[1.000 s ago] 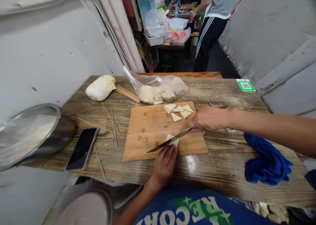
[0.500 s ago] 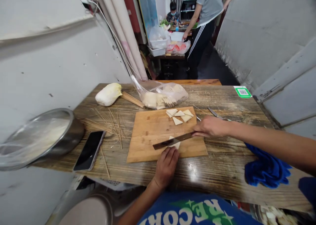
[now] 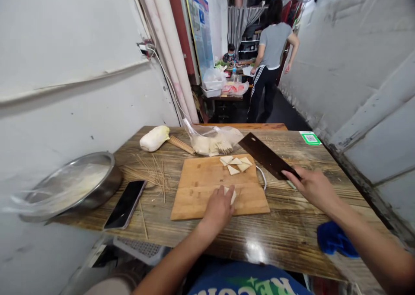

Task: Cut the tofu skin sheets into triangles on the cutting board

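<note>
My right hand point(image 3: 313, 185) is closed round the handle of a dark cleaver point(image 3: 264, 154), held up off the board's right edge with its blade pointing to the far left. On the wooden cutting board point(image 3: 194, 182), the fingers of my left hand point(image 3: 218, 206) are closed over a pale slice point(image 3: 231, 195) that looks like dried tofu; they hide part of it. Several triangular pale pieces point(image 3: 233, 169) lie farther back on the same board, near its right corner. Behind the board sits a clear plastic bag point(image 3: 215, 141) of similar pale slices.
On the table's left are a white cabbage point(image 3: 154, 138), wooden skewers point(image 3: 149, 172), a phone point(image 3: 125, 204) and a metal basin point(image 3: 110, 167) under plastic. A blue cloth point(image 3: 335, 239) lies at right, below my forearm. Farther off, a person point(image 3: 274, 49) stands by another table.
My right hand has lifted the cleaver off the slice and swung it right. My left hand has moved forward onto the slice. The camera view has tilted up, and the standing person has turned away.
</note>
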`<state>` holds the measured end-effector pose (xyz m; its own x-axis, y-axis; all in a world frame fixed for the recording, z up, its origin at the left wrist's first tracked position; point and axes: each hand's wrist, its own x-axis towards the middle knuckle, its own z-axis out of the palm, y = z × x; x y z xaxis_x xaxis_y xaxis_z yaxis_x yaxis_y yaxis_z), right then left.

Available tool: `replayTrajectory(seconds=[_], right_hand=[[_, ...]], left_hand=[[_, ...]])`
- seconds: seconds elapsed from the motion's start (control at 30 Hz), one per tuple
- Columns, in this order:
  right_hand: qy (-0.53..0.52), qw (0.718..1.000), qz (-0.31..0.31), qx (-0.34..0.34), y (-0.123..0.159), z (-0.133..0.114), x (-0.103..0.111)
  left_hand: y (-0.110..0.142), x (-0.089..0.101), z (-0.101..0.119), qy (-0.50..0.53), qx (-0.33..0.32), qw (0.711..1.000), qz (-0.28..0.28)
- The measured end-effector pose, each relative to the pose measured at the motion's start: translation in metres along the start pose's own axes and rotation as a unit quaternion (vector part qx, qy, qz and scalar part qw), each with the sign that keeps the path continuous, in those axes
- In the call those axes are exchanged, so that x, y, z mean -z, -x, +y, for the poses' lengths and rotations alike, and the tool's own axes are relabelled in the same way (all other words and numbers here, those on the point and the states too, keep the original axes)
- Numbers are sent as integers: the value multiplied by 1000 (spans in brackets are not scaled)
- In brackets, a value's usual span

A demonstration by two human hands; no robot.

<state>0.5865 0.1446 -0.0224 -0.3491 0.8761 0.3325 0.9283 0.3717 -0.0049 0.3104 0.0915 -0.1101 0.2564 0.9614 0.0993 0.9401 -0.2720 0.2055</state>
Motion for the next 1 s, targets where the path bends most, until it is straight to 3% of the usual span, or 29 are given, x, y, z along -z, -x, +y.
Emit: replayTrajectory(seconds=[0.1, 0.27, 0.5, 0.7, 0.83, 1.0], right_hand=[[44, 995, -26, -89, 25, 3, -10], [58, 977, -106, -178, 52, 0, -20], [68, 968, -104, -219, 51, 0, -39], [79, 965, -76, -240, 37, 8, -61], [95, 945, -105, -294, 32, 15, -78], [113, 950, -85, -278, 37, 19, -97]], left_hand=[[-13, 13, 1, 11, 29, 997, -75], [-41, 23, -20, 38, 38, 995, -86], [-94, 24, -46, 49, 103, 993, -4], [-93, 14, -55, 60, 84, 994, 44], [-98, 39, -75, 38, 62, 994, 79], [-161, 90, -112, -14, 67, 994, 87]])
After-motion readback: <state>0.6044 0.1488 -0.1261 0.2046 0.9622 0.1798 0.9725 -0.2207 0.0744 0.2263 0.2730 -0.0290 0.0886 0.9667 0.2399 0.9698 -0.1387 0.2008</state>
